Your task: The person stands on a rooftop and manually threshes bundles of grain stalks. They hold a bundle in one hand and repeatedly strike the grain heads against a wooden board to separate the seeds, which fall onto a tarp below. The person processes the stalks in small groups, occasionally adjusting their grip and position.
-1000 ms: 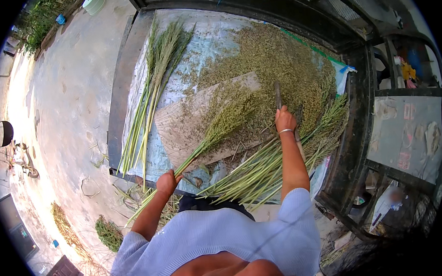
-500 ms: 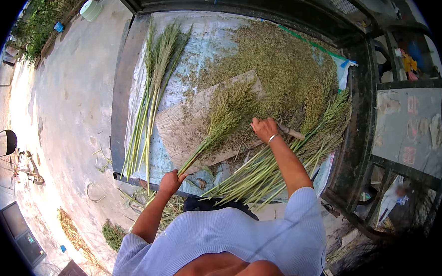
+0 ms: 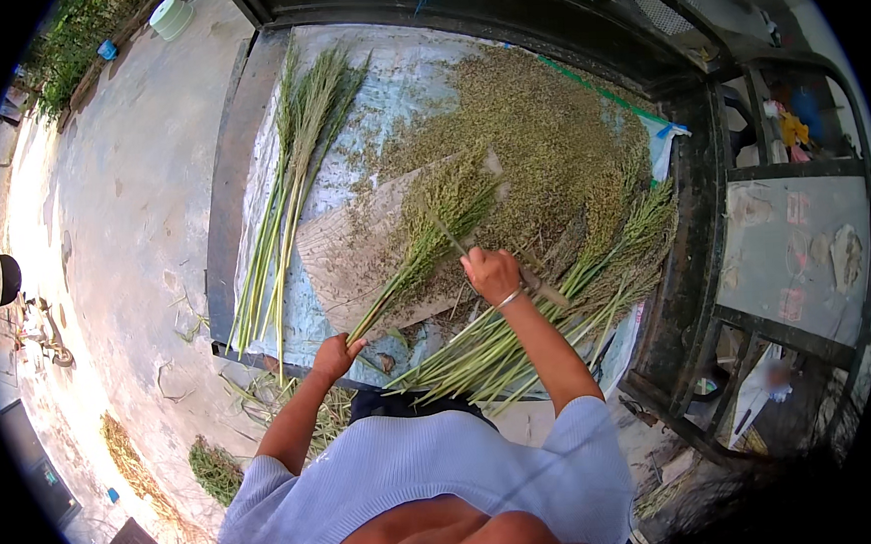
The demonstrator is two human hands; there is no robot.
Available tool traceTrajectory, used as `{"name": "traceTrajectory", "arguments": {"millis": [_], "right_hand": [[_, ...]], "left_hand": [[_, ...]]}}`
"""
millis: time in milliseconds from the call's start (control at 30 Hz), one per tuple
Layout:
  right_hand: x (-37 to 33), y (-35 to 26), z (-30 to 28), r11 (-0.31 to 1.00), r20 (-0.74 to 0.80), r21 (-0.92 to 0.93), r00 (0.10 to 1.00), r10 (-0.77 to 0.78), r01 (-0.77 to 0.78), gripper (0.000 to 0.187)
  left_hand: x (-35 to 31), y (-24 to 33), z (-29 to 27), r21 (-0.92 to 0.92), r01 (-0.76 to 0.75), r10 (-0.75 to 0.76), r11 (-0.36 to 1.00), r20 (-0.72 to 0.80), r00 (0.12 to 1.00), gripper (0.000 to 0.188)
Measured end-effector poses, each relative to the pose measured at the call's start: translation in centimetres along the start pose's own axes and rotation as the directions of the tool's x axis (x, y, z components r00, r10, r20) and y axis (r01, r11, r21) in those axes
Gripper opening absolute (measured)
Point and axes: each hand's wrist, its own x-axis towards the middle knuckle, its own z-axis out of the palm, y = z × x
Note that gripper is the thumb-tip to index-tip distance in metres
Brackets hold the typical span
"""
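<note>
"Blue sheet [image 3: 401, 92] is lying under what?"
"Board [image 3: 331, 246], with the bunch [image 3: 432, 241] over it."
"Hands?"
"Left hand [image 3: 336, 357] is gripping stalks [image 3: 377, 312]; right hand [image 3: 492, 275] is gripping a stick [image 3: 545, 287]."
"Change?"
"Stick's now crossing the heads [image 3: 459, 187], not standing beside them: they're within reach."

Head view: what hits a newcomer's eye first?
Loose greenish-brown grain covers much of the pale sheet beyond the brown board. A seed-headed bunch slants across that board, gripped by the left hand. The right hand holds a stick-like tool overlapping it in view.
</note>
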Motion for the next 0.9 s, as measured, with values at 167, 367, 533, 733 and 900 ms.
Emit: {"name": "traceTrajectory", "arguments": {"millis": [167, 367, 533, 733, 900], "right_hand": [[-1.4, -3.0, 4.5, 0.996, 0.312, 0.056, 0.946, -0.084, 0.07, 0.021], [2.0, 9.7, 4.3, 0.929, 0.264, -0.254, 0.904, 0.335, -0.27, 0.024], [0.8, 6.9, 2.1, 0.863, -0.017, -0.175, 0.878, 0.479, -0.474, 0.027], [-2.5, -2.8, -1.4, 0.966, -0.046, 0.106, 0.969, 0.243, -0.238, 0.028], [-2.4, -4.5, -1.1, 0.987, -0.126, 0.16, 0.992, -0.002, 0.022, 0.028]], "left_hand": [[-0.6, -0.5, -0.1, -0.123, 0.009, -0.006, 0.992, 0.022, 1.0, 0.056], [-0.1, 0.1, 1.0, -0.156, -0.002, 0.004, 0.988, 0.014, 1.0, 0.056], [-2.1, -0.7, 0.4, 0.007, 0.1, -0.1, 0.995, -0.031, 0.995, 0.055], [-1.7, 2.8, -1.9, 0.24, 0.001, 0.089, 0.971, -0.366, 0.926, 0.034], [0.0, 0.8, 0.4, 0.313, 0.04, 0.084, 0.949, -0.374, 0.924, 0.04]]}}
